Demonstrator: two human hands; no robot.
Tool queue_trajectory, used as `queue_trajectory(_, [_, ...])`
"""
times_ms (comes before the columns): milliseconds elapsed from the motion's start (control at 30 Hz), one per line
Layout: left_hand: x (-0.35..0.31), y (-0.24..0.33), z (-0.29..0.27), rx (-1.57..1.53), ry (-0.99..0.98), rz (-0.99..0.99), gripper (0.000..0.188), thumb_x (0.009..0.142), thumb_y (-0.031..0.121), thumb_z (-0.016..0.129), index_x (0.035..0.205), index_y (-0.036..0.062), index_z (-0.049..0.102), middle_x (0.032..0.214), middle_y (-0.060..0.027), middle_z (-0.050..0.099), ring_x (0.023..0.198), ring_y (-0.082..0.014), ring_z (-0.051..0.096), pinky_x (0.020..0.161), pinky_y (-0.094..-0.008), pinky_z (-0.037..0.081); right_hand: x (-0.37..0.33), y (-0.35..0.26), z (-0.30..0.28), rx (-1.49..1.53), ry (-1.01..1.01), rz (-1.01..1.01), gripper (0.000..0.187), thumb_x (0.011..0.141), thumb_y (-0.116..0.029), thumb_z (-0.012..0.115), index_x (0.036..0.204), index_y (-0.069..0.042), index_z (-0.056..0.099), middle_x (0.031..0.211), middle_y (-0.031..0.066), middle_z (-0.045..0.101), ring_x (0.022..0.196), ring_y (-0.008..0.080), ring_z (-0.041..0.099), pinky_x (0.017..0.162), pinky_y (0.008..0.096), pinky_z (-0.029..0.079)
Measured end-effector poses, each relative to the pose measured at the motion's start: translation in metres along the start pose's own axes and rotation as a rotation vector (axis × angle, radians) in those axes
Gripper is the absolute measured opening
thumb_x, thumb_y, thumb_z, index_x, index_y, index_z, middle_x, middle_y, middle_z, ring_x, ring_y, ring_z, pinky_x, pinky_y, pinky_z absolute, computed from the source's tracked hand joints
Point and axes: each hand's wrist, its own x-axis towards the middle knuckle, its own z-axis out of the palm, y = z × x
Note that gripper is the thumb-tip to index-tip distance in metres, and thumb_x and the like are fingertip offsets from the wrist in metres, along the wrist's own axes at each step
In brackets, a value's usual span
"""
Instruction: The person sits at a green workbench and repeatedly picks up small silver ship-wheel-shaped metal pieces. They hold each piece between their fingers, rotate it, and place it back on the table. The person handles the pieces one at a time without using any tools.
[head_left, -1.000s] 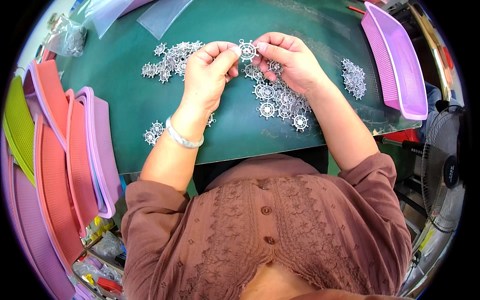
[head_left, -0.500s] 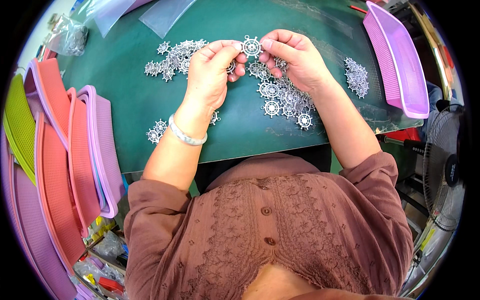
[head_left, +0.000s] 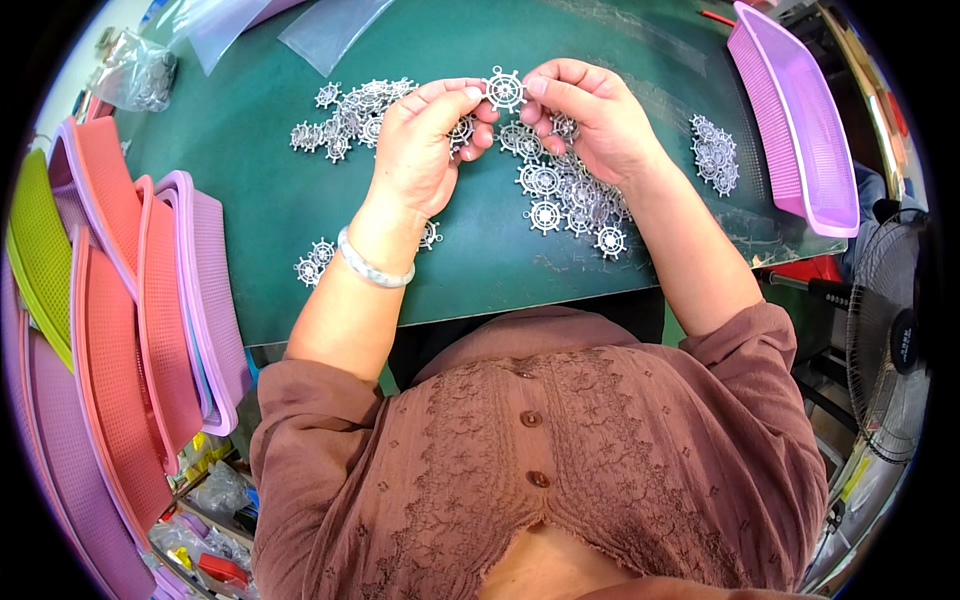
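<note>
A silver ship's wheel charm with a small loop on top is held upright over the table. My left hand pinches its left side, and my right hand pinches its right side. More charms show at the curled lower fingers of both hands; whether they are held there or lie behind is partly hidden. Beneath my right hand and forearm spreads a pile of the same charms. Another heap lies left of my left hand. A few charms sit by my left forearm, which covers part of that spot.
On the green tabletop, a small charm cluster lies at right beside a purple basket. Stacked coloured baskets crowd the left edge. Clear plastic bags lie at the back left. A fan stands at far right.
The held charm has tilted very slightly between my fingers. Both hands stay in nearly the same place, and the piles look unchanged.
</note>
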Motion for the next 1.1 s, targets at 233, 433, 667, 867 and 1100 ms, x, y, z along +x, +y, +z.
queue_trajectory(233, [0.0, -0.003, 0.0, 0.06, -0.017, 0.016, 0.012, 0.083, 0.009, 0.052, 0.091, 0.0006, 0.056, 0.075, -0.0054, 0.057, 0.061, -0.0122, 0.051, 0.052, -0.0217, 0.038, 0.002, 0.004, -0.001, -0.086, 0.012, -0.08, 0.012, 0.082, -0.012, 0.057, 0.084, 0.0, 0.058, 0.068, 0.0035, 0.057, 0.054, 0.0059, 0.048, 0.044, 0.0176, 0.038])
queue_trajectory(433, [0.002, -0.01, 0.001, 0.066, -0.015, 0.048, 0.01, 0.086, 0.007, 0.05, 0.092, 0.0033, 0.057, 0.076, -0.0035, 0.057, 0.063, -0.0108, 0.051, 0.054, -0.0217, 0.039, -0.004, 0.004, 0.004, -0.439, 0.026, -0.3, 0.012, 0.081, -0.012, 0.059, 0.085, 0.0, 0.06, 0.068, -0.0008, 0.056, 0.06, 0.0043, 0.047, 0.053, 0.0187, 0.04])
queue_trajectory(667, [0.003, -0.012, 0.002, 0.201, 0.026, 0.176, 0.01, 0.087, 0.007, 0.048, 0.092, 0.0035, 0.057, 0.075, -0.0024, 0.056, 0.064, -0.0085, 0.051, 0.055, -0.0201, 0.039, -0.007, 0.003, 0.008, -0.595, 0.014, -0.4, 0.011, 0.078, -0.01, 0.062, 0.084, -0.001, 0.06, 0.071, -0.0006, 0.058, 0.066, 0.0054, 0.05, 0.061, 0.0204, 0.043])
queue_trajectory(867, [0.003, -0.012, 0.001, 0.242, 0.031, 0.232, 0.011, 0.087, 0.007, 0.049, 0.092, 0.0031, 0.058, 0.074, -0.0022, 0.056, 0.065, -0.0081, 0.051, 0.056, -0.0199, 0.04, -0.007, 0.004, 0.007, -0.619, 0.011, -0.387, 0.011, 0.077, -0.008, 0.061, 0.084, -0.001, 0.06, 0.072, 0.0, 0.058, 0.067, 0.0056, 0.051, 0.061, 0.0206, 0.044])
queue_trajectory(1100, [0.0, -0.009, 0.006, 0.185, 0.033, 0.228, 0.019, 0.085, 0.004, 0.052, 0.103, 0.0005, 0.056, 0.078, -0.0022, 0.055, 0.069, -0.0092, 0.05, 0.061, -0.0202, 0.041, -0.006, 0.009, 0.006, -0.652, 0.054, -0.421, 0.008, 0.076, -0.005, 0.06, 0.083, -0.001, 0.059, 0.071, 0.0003, 0.058, 0.066, 0.0055, 0.051, 0.06, 0.0203, 0.044])
